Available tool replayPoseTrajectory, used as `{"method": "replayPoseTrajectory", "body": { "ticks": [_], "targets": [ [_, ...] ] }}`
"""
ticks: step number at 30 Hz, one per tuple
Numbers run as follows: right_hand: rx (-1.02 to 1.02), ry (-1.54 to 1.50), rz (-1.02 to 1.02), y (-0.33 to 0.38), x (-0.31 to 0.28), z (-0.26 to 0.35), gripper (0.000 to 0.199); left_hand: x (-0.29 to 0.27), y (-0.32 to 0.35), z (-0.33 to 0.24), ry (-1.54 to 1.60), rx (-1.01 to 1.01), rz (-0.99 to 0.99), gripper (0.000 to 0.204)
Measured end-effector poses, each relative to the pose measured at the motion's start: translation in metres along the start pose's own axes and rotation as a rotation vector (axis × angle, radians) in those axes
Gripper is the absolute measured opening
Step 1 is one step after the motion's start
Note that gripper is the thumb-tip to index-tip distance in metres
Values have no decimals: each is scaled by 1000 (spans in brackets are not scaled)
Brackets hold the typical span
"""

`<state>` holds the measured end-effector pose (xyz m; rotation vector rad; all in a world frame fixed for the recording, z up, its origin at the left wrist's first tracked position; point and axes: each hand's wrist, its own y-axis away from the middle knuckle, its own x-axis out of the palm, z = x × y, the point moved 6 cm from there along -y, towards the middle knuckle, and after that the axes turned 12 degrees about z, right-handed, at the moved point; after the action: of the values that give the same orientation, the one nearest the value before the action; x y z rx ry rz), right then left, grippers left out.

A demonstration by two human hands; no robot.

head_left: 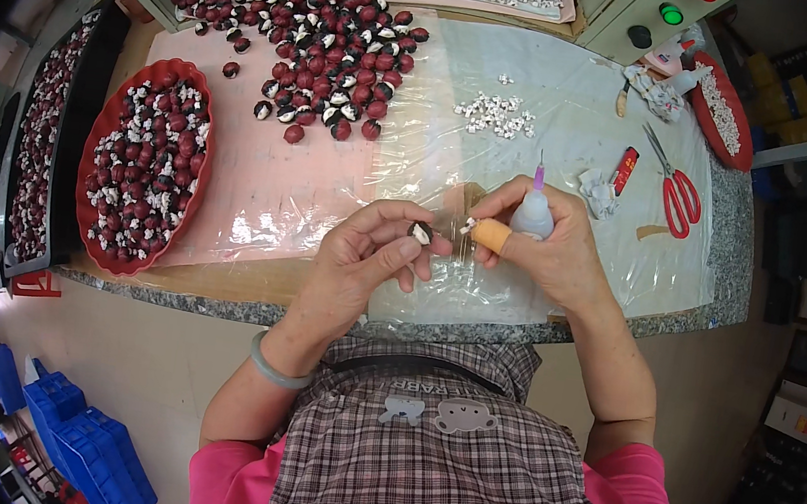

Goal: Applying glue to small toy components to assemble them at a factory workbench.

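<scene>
My left hand (363, 252) pinches a small black-and-white ball piece (421, 233) between thumb and fingers. To its right, my right hand (564, 257) holds a squeeze bottle (533, 215) with a purple needle tip pointing away from me. That hand's thumb wears an orange finger cot (491, 235), and a tiny white piece (469, 226) is pinched at its end. The two hands are close together but apart. Beyond them lies a small group of white pieces (497, 115). A large heap of dark red, black and white balls (331, 62) spreads at the far left.
A red scalloped tray (203, 177) at left holds balls with white pieces attached. Red-handled scissors (680, 200), a red tube (625, 170) and crumpled tissue (597, 192) lie at right. Another red tray (741, 152) of white pieces stands behind. Blue crates (88, 445) are on the floor.
</scene>
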<state>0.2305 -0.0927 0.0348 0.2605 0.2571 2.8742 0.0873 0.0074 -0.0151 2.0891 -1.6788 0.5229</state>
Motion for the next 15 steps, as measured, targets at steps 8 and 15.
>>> {"method": "replayPoseTrajectory", "body": {
  "ticks": [8,15],
  "targets": [
    [-12,178,-63,7,18,-14,9,9,4,-2,-227,-25,-22,28],
    [-161,519,-145,10,21,-9,15,12,7,-4,-393,-52,-60,28]
  ]
}}
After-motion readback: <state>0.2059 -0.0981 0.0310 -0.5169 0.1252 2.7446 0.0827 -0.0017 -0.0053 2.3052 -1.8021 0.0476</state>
